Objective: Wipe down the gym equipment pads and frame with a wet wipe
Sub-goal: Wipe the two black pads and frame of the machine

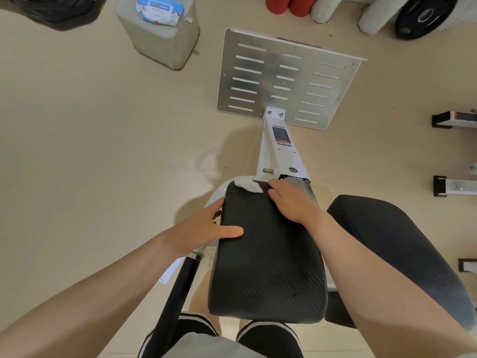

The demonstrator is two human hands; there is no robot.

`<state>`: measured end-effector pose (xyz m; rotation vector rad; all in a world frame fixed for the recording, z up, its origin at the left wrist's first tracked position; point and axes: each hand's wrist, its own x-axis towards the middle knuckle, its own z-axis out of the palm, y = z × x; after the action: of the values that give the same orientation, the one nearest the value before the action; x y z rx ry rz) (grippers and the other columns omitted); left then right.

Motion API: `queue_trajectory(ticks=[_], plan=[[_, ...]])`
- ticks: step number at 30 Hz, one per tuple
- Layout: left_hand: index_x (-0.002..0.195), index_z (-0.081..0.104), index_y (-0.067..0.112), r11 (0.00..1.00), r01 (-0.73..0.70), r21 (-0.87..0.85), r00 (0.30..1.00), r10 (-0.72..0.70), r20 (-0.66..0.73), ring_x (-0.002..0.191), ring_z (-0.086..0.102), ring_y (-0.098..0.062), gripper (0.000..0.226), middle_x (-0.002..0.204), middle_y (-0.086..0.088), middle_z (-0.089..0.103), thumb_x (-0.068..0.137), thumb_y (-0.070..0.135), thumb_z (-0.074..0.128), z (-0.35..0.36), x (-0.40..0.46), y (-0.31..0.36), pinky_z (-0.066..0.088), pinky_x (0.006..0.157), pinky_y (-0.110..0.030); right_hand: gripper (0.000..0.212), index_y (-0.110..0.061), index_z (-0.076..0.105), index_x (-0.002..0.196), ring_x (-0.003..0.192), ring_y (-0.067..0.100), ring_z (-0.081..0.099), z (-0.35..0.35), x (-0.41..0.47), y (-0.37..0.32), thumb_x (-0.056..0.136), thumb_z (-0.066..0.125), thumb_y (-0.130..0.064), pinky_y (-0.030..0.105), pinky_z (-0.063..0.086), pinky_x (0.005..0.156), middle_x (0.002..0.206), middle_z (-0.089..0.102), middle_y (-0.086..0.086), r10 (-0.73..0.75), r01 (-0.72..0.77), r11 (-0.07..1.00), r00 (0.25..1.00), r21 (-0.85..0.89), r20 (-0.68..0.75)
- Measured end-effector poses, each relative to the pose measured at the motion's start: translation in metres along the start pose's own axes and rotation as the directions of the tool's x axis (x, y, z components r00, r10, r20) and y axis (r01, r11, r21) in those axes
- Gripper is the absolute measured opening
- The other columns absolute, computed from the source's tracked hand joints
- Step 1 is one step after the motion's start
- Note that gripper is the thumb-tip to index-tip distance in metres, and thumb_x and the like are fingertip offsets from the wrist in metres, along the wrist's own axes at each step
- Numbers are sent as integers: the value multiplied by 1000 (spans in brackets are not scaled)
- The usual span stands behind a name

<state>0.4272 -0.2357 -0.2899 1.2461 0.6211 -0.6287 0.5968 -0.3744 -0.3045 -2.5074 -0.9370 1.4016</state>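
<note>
The right hand (291, 200) lies flat near the far end of the black pad (268, 254), its fingers straight and close together, pressing down on a crumpled white wet wipe (246, 186) at the pad's far left corner; part of the wipe sticks out beyond the fingertips. The left hand (204, 228) grips the pad's left edge, thumb stretched across the top surface and fingers wrapped down the side. The pad is long and rounded, with a fine woven texture and a slight sheen, and it fills the middle of the view. A second black pad (397, 241) sits just to its right, partly hidden by the right forearm. Beyond the hands, a white frame post (278, 151) bearing a red and black label runs to a slotted metal footplate (286, 78) on the beige floor (90, 125). A black handle bar (180, 288) angles below the left wrist. At the upper left, a grey box-shaped container (165, 40) stands on the floor with a blue and white pack of wipes (158, 9) lying on top. A black weight plate (423, 16) leans at the upper right.
</note>
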Motion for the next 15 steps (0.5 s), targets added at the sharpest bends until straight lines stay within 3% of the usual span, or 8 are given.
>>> queue_trajectory(ticks=[4,6,8,11,13,15], plan=[[136,37,36,998,30,52,999,-29,-17,123,43,-1,77,131,20,49,68,41,74,-2,3,5,37,101,-23,31,-5,46,120,113,23,45,0,8,-9,98,32,-21,28,33,87,127,49,11,53,-55,997,998,-50,-44],[131,38,41,995,40,91,999,-38,-14,122,42,0,71,128,25,48,71,40,75,-5,5,4,34,100,-21,43,-9,33,137,131,25,34,-3,16,-26,95,34,-18,35,30,104,145,35,9,-11,10,1000,994,-2,-105],[127,34,48,993,42,112,999,-42,-4,120,40,1,65,123,30,46,77,34,73,-7,6,3,32,94,-16,48,-15,25,144,139,21,24,-2,23,-40,97,32,-18,33,20,112,152,25,4,-126,126,992,992,-8,-7],[135,31,43,991,39,132,999,-38,-9,121,40,1,72,127,26,46,78,34,73,-7,7,1,31,93,-13,40,-15,34,139,132,24,36,6,23,-41,100,31,-23,34,27,107,147,35,5,-148,160,983,980,-86,131],[137,31,41,991,37,128,999,-35,-21,120,40,2,72,125,27,46,79,34,72,-5,5,3,32,89,-11,36,-19,40,134,126,25,44,9,17,-32,101,31,-24,36,33,104,141,45,4,-163,169,984,982,-61,94],[138,32,40,989,47,139,998,-42,-40,123,40,-1,72,128,24,47,78,36,72,-5,5,2,32,97,-18,30,-21,49,124,116,27,51,7,9,-15,100,31,-20,35,40,95,129,55,6,-138,140,988,990,-62,42]])
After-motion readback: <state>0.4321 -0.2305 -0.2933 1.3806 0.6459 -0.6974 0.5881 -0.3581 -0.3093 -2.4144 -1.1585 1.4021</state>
